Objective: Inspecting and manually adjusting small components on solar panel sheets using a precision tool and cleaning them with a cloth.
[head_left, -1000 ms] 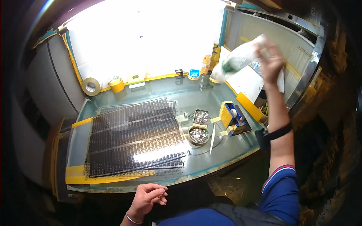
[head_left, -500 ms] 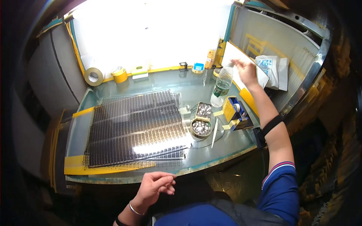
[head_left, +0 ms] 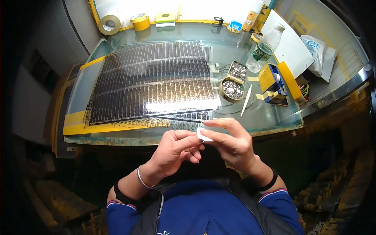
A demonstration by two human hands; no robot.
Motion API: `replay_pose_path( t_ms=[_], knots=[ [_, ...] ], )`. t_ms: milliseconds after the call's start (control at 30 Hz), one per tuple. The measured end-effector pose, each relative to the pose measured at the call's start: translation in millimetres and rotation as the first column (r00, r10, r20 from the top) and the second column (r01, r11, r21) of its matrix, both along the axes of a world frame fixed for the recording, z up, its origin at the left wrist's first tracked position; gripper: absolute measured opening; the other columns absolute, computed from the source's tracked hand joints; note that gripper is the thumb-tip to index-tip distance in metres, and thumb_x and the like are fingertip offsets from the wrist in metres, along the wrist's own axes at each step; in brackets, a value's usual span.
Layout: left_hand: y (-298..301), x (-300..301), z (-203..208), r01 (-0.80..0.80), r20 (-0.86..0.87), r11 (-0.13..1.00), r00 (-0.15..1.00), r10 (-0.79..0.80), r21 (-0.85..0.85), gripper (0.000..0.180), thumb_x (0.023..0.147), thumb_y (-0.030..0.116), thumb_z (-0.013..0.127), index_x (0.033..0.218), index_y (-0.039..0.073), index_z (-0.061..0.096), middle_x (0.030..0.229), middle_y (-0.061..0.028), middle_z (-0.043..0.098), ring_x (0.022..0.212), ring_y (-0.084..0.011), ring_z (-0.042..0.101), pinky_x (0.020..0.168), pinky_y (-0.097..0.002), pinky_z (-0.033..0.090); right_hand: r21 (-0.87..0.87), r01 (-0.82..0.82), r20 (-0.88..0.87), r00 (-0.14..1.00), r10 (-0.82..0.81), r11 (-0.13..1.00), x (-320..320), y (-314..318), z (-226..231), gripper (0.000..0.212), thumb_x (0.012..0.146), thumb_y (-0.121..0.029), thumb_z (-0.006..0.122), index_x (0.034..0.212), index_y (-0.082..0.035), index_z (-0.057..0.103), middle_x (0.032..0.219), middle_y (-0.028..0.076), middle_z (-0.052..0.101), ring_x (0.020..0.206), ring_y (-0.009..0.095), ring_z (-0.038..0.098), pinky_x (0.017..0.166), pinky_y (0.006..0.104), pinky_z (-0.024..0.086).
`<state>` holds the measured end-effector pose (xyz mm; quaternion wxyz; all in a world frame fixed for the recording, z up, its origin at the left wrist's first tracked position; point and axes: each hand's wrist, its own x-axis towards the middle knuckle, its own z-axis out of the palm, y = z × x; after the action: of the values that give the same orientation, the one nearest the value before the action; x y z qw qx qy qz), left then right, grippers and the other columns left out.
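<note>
Close to my body, just off the table's near edge, my two hands meet at a small white flat piece (head_left: 203, 134), perhaps a pad or folded wipe. My left hand (head_left: 172, 150) pinches at its left side with thumb and forefinger, the other fingers curled. From the other side my right hand (head_left: 234, 147) grips the piece, its forefinger stretched out above it. Beyond them, stacked dark gridded film sheets (head_left: 152, 78) lie on the glass-topped table (head_left: 231, 113). The fingers partly cover the white piece, so its exact kind cannot be told.
Right of the sheets stand two small containers of bits (head_left: 232, 89), a white stick (head_left: 246, 101), a tape dispenser (head_left: 270, 78) and a clear bottle (head_left: 263, 51). Tape rolls (head_left: 110, 24) line the back left. A white plastic bag (head_left: 319, 53) sits far right.
My right hand has come from beside the bottle's top back toward my body, and now holds the white piece. The left hand has shifted right to meet it. The view has tilted down.
</note>
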<state>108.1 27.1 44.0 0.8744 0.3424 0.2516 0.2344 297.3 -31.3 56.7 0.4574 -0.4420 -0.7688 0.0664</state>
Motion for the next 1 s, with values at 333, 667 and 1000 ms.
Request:
replay_pose_path(
  t_ms=[333, 667, 1000],
  knots=[
    [-5, 2, -5, 0.117, 0.195, 0.904, 0.980, -0.038, -0.412, 0.016, 0.088, 0.010, 0.049, 0.094, -0.002, 0.058, 0.081, -0.0070, 0.063, 0.059, -0.0082, 0.053, 0.048, -0.0169, 0.042, 0.353, 0.023, 0.044, 0.998, -0.041, 0.935, 1, 2, -28, 0.031, 0.061, 0.010, 0.061, 0.087, -0.004, 0.069, 0.089, 0.006, 0.062, 0.081, 0.024, 0.061, 0.073, 0.0333, 0.057],
    [-6, 15, -4, 0.009, 0.088, 0.912, 0.996, 0.030, -0.411, 0.030, 0.087, 0.009, 0.044, 0.109, -0.007, 0.055, 0.081, -0.0121, 0.064, 0.053, -0.0127, 0.054, 0.047, -0.0181, 0.045, 0.208, 0.294, -0.453, 0.874, -0.175, 0.933, 23, 1, -48, 0.017, 0.079, 0.008, 0.059, 0.093, 0.001, 0.063, 0.093, 0.013, 0.062, 0.085, 0.024, 0.062, 0.075, 0.0308, 0.049],
    [-3, 20, 17, -0.051, -0.075, 0.973, 0.997, 0.035, -0.226, 0.026, 0.089, 0.014, 0.051, 0.105, -0.005, 0.060, 0.080, -0.0097, 0.064, 0.056, -0.0124, 0.057, 0.049, -0.0189, 0.046, 0.218, 0.636, -0.170, 0.771, -0.613, 0.740, 94, -1, -39, 0.023, 0.078, 0.003, 0.067, 0.100, -0.003, 0.068, 0.093, 0.009, 0.061, 0.085, 0.020, 0.059, 0.075, 0.0284, 0.048]
  ],
)
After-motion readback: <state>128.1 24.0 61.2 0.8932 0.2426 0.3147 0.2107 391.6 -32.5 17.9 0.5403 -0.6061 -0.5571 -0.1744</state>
